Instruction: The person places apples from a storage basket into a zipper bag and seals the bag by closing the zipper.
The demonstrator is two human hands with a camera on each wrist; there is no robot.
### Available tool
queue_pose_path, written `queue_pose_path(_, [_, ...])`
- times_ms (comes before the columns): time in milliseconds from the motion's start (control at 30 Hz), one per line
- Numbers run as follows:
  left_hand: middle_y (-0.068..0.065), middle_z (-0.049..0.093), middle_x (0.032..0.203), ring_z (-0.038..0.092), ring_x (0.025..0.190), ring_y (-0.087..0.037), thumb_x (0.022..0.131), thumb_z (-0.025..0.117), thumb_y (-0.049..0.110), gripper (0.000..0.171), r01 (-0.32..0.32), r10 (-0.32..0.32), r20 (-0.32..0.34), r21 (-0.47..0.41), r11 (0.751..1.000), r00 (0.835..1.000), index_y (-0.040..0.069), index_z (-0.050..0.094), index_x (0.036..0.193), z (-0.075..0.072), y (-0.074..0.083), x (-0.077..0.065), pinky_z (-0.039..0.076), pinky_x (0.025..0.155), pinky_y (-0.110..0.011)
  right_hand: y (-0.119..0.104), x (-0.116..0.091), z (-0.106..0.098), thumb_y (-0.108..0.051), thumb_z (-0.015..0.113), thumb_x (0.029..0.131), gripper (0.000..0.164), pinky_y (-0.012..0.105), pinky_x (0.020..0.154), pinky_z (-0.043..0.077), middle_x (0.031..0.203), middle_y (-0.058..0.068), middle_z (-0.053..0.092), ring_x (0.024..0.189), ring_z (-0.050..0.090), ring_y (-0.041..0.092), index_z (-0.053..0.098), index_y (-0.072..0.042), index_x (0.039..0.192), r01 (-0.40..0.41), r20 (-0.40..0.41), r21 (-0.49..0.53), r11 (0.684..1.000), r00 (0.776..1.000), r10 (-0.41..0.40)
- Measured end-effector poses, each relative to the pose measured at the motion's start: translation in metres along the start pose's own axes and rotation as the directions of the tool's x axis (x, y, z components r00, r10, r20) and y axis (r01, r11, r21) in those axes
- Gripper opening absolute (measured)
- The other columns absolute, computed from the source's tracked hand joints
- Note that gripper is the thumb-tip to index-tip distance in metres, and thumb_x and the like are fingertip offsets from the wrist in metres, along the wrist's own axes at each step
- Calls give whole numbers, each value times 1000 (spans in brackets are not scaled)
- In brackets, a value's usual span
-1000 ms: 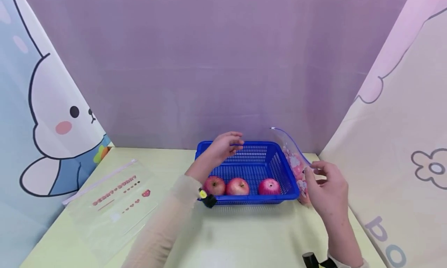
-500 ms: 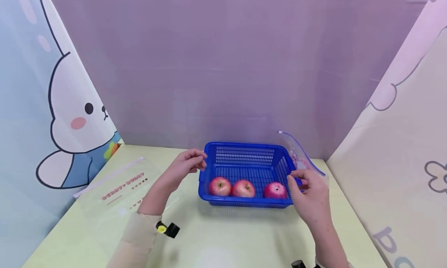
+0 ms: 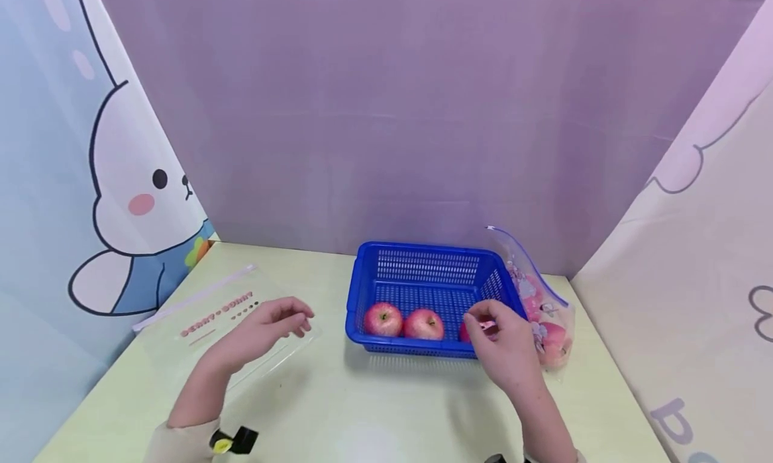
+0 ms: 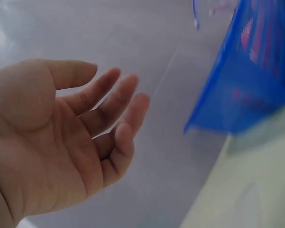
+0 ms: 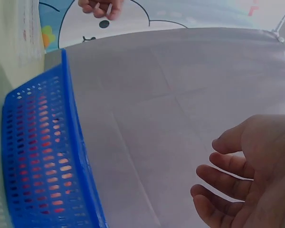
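In the head view a blue plastic basket holds red apples along its near side; one of them is partly hidden behind my right hand. That hand hovers over the basket's near right corner, its fingers loosely bent around nothing. My left hand floats above a flat, clear zip bag on the left, fingers relaxed, holding nothing, as the left wrist view also shows. Against the basket's right side leans another zip bag with a blue zip strip, red fruit inside and a printed pattern.
The pale yellow table is bounded by a purple backdrop behind. A bunny-printed cloth hangs on the left, and a pale printed cloth stands on the right.
My left hand has drawn back leftward from over the basket toward the flat bag. My right hand has let go of the filled bag's zip edge and moved left over the basket's corner.
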State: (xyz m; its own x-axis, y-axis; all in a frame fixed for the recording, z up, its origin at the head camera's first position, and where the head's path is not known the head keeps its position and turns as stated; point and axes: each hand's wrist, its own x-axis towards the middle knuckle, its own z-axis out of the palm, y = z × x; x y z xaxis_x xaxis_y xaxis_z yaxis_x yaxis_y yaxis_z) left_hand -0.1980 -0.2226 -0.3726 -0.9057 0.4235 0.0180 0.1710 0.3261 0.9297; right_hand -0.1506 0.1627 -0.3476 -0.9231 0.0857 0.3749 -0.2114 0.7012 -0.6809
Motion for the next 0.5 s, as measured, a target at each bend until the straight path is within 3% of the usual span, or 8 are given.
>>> queue_pose_path(267, [-11,56,101,58,88,-24,92,45,31,31,118,-109,-128,62,991,986,7,52,110,-44,-44,-47,45,76,-35,6,-2,12,-28,61,83,5,22,62,48,80,-11,57,73,53,7,58,-25,85,16,93,22,1000,996,-18])
queue_pose_path(500, [-14,56,103,58,87,-23,93,44,29,37,222,-184,-247,136,966,952,-1,48,115,-84,-75,-68,46,74,-35,2,-1,22,-25,62,82,4,21,62,48,79,-11,58,72,53,8,59,-24,84,-2,127,50,999,992,-5])
